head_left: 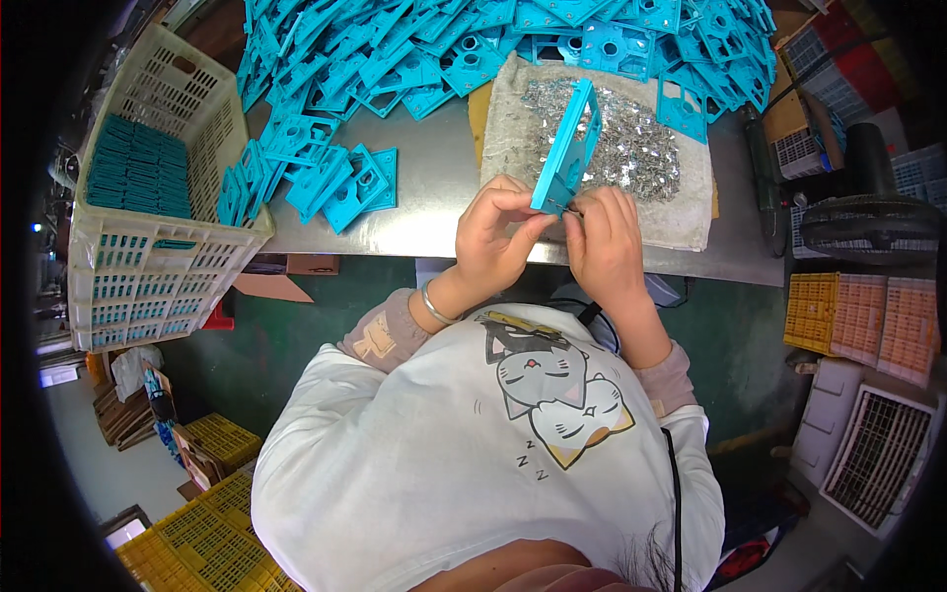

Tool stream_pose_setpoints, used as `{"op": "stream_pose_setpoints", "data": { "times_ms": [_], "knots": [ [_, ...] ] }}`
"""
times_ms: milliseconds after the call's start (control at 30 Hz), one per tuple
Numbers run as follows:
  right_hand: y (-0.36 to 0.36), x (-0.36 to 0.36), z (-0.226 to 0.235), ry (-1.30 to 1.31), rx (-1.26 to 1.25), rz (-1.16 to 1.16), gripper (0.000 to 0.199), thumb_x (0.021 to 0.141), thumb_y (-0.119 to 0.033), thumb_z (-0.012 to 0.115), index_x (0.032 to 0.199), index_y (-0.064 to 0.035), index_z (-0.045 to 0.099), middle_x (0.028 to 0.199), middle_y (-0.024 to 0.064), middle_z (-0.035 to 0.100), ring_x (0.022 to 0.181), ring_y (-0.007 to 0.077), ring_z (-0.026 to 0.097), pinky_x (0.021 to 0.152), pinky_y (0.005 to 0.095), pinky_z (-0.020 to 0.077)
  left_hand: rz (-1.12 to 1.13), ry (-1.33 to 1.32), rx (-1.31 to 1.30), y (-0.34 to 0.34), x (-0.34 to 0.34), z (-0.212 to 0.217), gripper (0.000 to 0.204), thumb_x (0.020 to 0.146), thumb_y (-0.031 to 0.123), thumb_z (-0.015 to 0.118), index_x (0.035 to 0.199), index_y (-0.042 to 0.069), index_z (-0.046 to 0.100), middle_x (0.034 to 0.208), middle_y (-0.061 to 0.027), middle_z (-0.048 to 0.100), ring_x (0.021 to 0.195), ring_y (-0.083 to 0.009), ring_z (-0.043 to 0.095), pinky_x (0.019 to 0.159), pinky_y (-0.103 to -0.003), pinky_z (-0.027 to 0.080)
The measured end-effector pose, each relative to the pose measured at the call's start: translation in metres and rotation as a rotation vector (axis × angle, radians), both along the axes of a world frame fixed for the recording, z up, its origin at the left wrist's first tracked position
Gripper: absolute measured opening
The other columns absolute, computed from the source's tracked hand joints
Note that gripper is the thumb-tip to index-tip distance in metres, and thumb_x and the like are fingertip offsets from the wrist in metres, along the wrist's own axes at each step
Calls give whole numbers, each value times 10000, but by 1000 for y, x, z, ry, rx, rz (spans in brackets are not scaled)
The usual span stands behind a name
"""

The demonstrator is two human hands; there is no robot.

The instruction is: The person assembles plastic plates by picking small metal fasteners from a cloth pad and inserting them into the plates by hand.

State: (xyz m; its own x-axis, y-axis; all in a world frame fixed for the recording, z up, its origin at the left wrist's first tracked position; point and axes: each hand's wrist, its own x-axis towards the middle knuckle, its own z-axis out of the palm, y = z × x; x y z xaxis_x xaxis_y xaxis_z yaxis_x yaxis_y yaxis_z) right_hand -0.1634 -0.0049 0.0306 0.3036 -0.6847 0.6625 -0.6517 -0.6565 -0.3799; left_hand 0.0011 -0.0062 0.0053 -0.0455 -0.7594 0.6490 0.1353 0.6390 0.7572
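Observation:
My left hand [490, 237] grips the lower edge of a blue plastic frame [569, 148], which stands tilted on edge above a grey cloth [691, 212]. My right hand [604, 242] pinches a small metal piece against the frame's bottom corner. A heap of small silvery metal parts [631, 138] lies on the cloth just behind the frame. A silver bangle sits on my left wrist.
A big pile of blue frames [444, 49] covers the back of the metal table [434, 197], with a smaller stack [316, 178] at left. A white crate [148, 197] with stacked blue parts stands at far left. Yellow, orange and white crates [858, 316] line the floor; a black fan [868, 222] is at right.

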Motion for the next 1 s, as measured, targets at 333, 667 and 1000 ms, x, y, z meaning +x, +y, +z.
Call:
{"op": "stream_pose_setpoints", "data": {
  "times_ms": [333,667,1000],
  "knots": [
    [3,1,-1,-157,-37,30,134,777,44,687,869,21,591,822,144,595,745,328,582,667,415,473,-48,223,169,3,-8,3,303,863,-134,624,1105,-10,491,977,-88,536,906,-142,569,813,-260,513],
    [4,2,2,50,-7,-22,142,786,-27,672,864,-7,555,833,130,529,791,314,537,717,427,429,-2,2,-47,0,-1,-3,323,817,-135,669,1069,-16,505,950,-121,562,847,-184,580,752,-279,537],
    [4,1,3,-143,54,31,120,798,40,671,870,26,576,848,163,587,763,339,581,665,408,468,9,1,0,1,-3,-5,310,837,-133,651,1076,-18,491,964,-113,544,883,-168,577,762,-276,543]
  ]
}}
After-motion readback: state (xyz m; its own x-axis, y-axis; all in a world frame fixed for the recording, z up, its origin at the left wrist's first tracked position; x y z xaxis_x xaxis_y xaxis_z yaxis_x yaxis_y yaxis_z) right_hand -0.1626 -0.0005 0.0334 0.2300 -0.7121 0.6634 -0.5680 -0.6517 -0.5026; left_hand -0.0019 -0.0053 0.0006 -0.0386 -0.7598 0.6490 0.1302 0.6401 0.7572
